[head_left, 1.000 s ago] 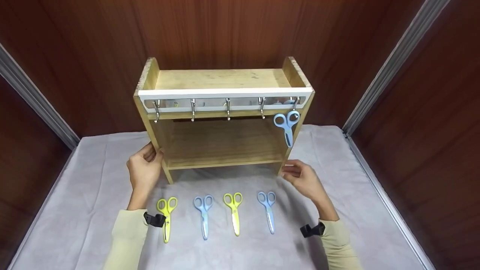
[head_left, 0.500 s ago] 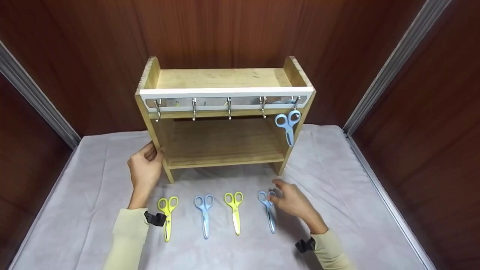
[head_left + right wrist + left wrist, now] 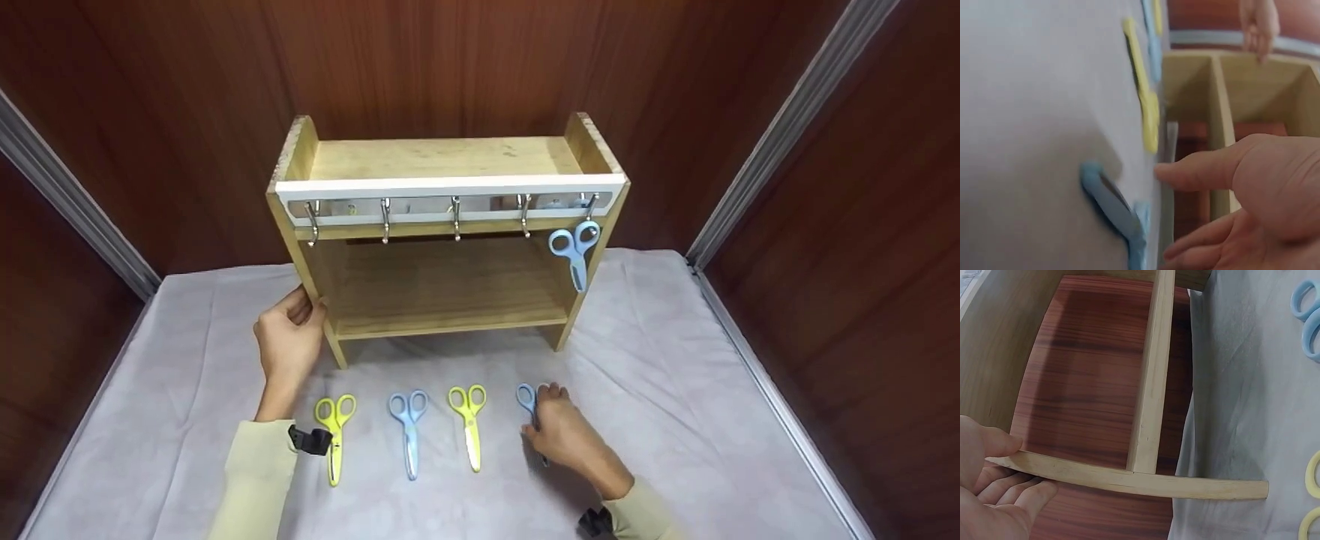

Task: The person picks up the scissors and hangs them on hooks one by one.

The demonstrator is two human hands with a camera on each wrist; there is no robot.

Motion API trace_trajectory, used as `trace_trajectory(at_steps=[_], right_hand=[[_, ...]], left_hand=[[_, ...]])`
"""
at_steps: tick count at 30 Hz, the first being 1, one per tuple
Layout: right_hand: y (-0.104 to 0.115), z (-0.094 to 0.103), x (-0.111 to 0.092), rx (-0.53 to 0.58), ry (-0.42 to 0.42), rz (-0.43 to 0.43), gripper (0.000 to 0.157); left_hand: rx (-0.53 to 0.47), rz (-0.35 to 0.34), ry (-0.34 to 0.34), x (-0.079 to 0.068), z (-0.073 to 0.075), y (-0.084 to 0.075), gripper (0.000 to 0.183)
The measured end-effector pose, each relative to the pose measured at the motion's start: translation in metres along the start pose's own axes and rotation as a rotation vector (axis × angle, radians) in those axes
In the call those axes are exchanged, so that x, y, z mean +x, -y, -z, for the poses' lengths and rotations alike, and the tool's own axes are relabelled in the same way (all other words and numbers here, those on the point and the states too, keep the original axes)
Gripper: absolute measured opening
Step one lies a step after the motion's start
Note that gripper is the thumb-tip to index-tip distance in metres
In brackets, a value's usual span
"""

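My left hand (image 3: 289,341) grips the front edge of the left side panel of a wooden shelf (image 3: 450,328), thumb inside and fingers outside, as the left wrist view shows. At the right end of the row, my right hand (image 3: 568,433) is over a pair of blue scissors (image 3: 526,396), hiding much of them. In the right wrist view its thumb and fingers are spread apart, with the blue scissors (image 3: 1112,208) lying on the cloth beyond them. Another pair of blue scissors (image 3: 576,259) hangs from the rightmost metal hook (image 3: 592,206) on the shelf's front.
Left of my right hand lie yellow scissors (image 3: 471,431), blue scissors (image 3: 409,435) and more yellow scissors (image 3: 334,450), handles toward the shelf. Several hooks line a white rail (image 3: 450,182). Grey cloth (image 3: 712,420) covers the table; brown panels (image 3: 450,67) enclose it.
My right hand has left the shelf's right leg and come down toward me, over the rightmost blue scissors on the cloth. My left hand has stayed on the left side panel.
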State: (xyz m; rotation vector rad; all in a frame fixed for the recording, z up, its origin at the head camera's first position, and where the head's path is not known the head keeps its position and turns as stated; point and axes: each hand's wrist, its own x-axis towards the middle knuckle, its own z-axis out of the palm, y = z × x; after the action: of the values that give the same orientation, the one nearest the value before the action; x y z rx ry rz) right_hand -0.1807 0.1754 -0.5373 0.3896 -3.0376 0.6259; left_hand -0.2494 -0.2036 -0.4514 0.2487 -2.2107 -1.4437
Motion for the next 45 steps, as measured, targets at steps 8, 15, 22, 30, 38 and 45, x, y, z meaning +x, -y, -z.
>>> trace_trajectory(at_steps=[8, 15, 22, 30, 38, 45], right_hand=[[0.018, -0.02, -0.002, -0.296, 0.068, -0.034, 0.069], [0.023, -0.027, -0.001, -0.554, 0.002, 0.006, 0.062], [0.024, -0.031, 0.001, -0.643, -0.091, 0.024, 0.056], [0.023, -0.034, 0.002, -0.682, -0.198, 0.029, 0.046], [0.02, -0.035, 0.003, -0.644, -0.31, 0.023, 0.043], [0.016, -0.031, 0.003, -0.469, -0.331, -0.015, 0.042]], left_hand=[[-0.002, 0.004, -0.008, -0.001, 0.002, 0.0, 0.036], [0.005, 0.004, -0.012, -0.001, 0.002, -0.002, 0.036], [-0.007, 0.0, -0.019, -0.001, 0.002, -0.001, 0.034], [0.005, -0.003, -0.018, 0.0, 0.0, -0.001, 0.034], [0.0, 0.014, -0.003, 0.0, 0.0, 0.001, 0.036], [-0.002, 0.003, -0.01, 0.0, 0.0, 0.002, 0.034]])
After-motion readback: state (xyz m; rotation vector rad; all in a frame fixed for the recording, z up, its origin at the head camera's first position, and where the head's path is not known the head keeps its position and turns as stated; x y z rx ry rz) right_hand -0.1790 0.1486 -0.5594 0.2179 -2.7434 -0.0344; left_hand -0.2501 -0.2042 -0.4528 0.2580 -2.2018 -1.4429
